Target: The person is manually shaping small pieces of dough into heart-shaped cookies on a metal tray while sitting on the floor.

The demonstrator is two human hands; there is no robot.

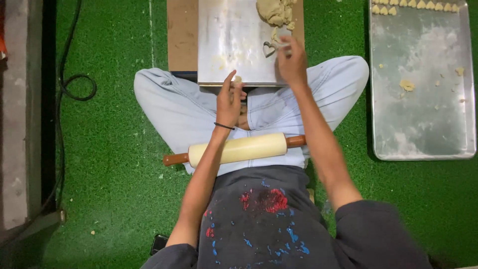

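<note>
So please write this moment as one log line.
left hand: holds dough piece | right hand: at heart cutter | rolling pin: on lap

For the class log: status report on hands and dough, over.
Left hand pinching small dough piece. Right hand at heart cutter. Dough lump on board. Nothing obstructing.

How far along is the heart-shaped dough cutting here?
Done: one row of small dough pieces on the metal baking tray. In hand: right hand at the heart-shaped metal cutter; left hand holds a dough bit. Left: the beige dough lump.
</note>
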